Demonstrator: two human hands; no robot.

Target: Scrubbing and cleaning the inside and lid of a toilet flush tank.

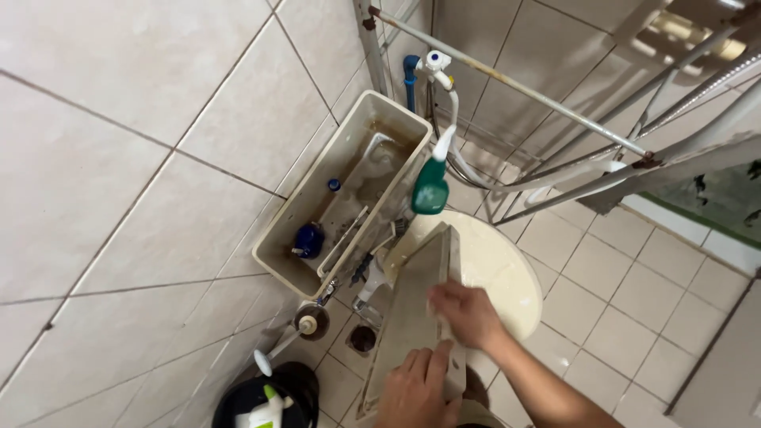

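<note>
Low in the middle of the frame, we hold the toilet tank lid [416, 301], a long beige slab tilted on its edge and leaning over the closed toilet seat [499, 269]. Our left hand [416, 388] grips its lower end, the fingers [428, 364] curled shut over the near edge. Our right hand [468, 313] presses against the lid's right side, fingers bent around what seems to be a small pale cloth [440, 313], though we cannot tell exactly what it is. Just above the lid, a green bottle with a white nozzle [430, 186] stands on the rim of the open tank [333, 158], which sits toward the centre of the frame against the tiled wall [119, 158]; inside it we see stained walls and a blue float part [309, 238]. Upper centre, a white valve with a hose [437, 67] sits beside a blue pipe [409, 75]. A rusty metal rack [634, 135] crosses the upper right. At the bottom left, a black bin [269, 396] holds a white spray bottle [265, 408].
</note>
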